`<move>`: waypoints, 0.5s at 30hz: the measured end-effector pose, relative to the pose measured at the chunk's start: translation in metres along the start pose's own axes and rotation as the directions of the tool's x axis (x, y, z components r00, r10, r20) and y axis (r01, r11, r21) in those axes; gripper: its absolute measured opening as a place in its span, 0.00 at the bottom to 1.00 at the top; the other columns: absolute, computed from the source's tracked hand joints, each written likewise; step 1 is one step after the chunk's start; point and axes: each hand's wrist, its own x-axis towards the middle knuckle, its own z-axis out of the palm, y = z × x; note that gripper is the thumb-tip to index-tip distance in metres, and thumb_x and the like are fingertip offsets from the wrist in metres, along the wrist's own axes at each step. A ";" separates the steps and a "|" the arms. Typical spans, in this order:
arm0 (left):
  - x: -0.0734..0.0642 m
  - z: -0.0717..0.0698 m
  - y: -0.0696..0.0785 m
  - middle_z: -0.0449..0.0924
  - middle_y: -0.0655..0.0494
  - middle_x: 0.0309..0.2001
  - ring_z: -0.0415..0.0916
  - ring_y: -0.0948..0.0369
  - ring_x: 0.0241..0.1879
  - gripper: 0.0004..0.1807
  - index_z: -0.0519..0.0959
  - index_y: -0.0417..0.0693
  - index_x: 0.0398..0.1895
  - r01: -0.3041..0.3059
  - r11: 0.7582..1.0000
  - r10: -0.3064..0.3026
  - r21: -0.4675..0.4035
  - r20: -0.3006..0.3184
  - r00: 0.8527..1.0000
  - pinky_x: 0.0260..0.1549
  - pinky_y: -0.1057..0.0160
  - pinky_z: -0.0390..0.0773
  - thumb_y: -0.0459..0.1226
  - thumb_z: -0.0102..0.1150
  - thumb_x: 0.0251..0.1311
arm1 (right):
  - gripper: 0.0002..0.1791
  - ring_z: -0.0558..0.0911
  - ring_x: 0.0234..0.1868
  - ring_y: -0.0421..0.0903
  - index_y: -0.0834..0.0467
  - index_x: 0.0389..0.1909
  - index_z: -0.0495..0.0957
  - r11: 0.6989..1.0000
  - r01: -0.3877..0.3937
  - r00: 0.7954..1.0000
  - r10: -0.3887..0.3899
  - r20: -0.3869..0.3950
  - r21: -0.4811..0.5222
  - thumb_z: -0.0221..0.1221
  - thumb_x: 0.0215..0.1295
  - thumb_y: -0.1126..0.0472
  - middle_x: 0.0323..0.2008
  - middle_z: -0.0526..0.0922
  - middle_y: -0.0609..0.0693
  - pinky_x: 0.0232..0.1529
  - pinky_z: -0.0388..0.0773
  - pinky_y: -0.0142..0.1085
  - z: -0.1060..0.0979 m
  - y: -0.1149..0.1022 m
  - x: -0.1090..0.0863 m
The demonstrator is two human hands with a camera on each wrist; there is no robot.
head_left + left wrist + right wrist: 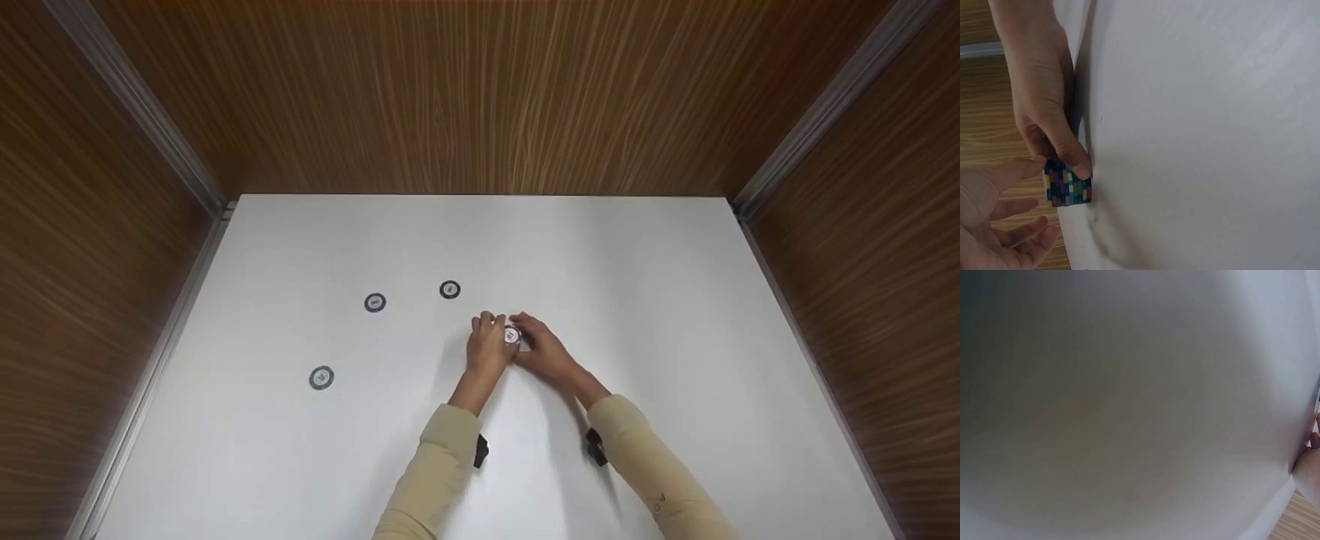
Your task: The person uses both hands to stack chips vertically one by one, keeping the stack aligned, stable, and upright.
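A stack of poker chips (512, 335) stands on the white table, its top chip showing between the two hands. The left wrist view shows the many-coloured edges of the stack (1068, 188). My right hand (547, 352) holds the stack from the right, its thumb along the side; its fingers behind are partly hidden. My left hand (489, 349) is close on the left, one fingertip touching the stack's top edge and the other fingers spread loosely off it. Part of a hand (1310, 475) shows at the right edge of the right wrist view.
Three single chips lie flat on the white table (675, 337): a black one (450, 289), a dark purple-blue one (375, 302) and a grey-green one (322, 377). Wood-grain panels (480, 97) stand at the back and both sides.
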 end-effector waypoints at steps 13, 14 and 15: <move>-0.013 -0.052 -0.070 0.70 0.40 0.49 0.67 0.48 0.50 0.26 0.72 0.34 0.53 0.376 0.913 -0.379 -0.159 0.015 0.925 0.48 0.58 0.73 0.33 0.66 0.49 | 0.34 0.55 0.67 0.53 0.63 0.58 0.68 0.994 -0.098 0.995 0.098 0.013 0.049 0.68 0.47 0.65 0.64 0.62 0.58 0.66 0.49 0.40 -0.003 -0.005 -0.003; -0.015 -0.056 -0.077 0.70 0.39 0.50 0.67 0.47 0.50 0.26 0.72 0.34 0.53 0.406 0.898 -0.412 -0.166 0.003 0.911 0.48 0.57 0.73 0.33 0.66 0.49 | 0.34 0.55 0.67 0.53 0.64 0.58 0.69 0.995 -0.091 0.996 0.090 0.009 0.050 0.68 0.47 0.65 0.63 0.63 0.58 0.66 0.49 0.40 -0.003 -0.005 -0.003; -0.018 -0.060 -0.083 0.69 0.39 0.50 0.66 0.47 0.51 0.25 0.72 0.34 0.53 0.434 0.885 -0.442 -0.169 -0.005 0.897 0.48 0.56 0.72 0.33 0.65 0.50 | 0.34 0.56 0.67 0.53 0.64 0.58 0.69 0.995 -0.081 0.997 0.081 0.005 0.052 0.68 0.47 0.66 0.63 0.63 0.58 0.66 0.49 0.40 -0.003 -0.005 -0.003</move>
